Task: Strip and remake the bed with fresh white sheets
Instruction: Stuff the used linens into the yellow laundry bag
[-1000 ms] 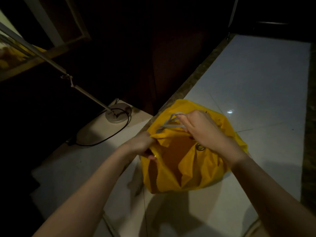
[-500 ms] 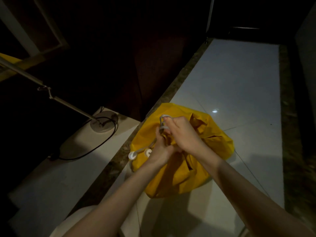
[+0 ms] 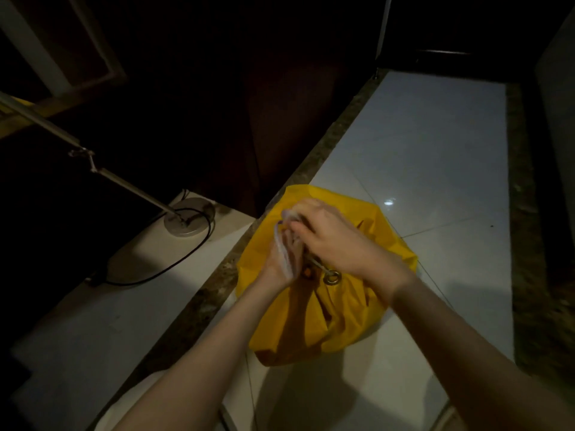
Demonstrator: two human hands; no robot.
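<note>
Cinching the yellow drawstring laundry bag [image 3: 329, 309] on the white tiled floor [image 3: 435, 169], near centre, beside a lamp base [image 3: 189, 219] to the left. Left hand [image 3: 284, 259] clenched round the white cord [image 3: 280, 244], right hand [image 3: 333, 237] pinching it near the grommet [image 3: 332, 279]. Best pulled evenly, gathered mouth held shut, cord kept taut.

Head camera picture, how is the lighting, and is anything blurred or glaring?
Head view: dim overall, the upper left nearly black; the yellow bag is the brightest thing; one small glare spot shines on the white floor tile; the white cord and the left hand are motion-blurred, the right hand less so; straight tile edges bow from the wide lens.
</note>
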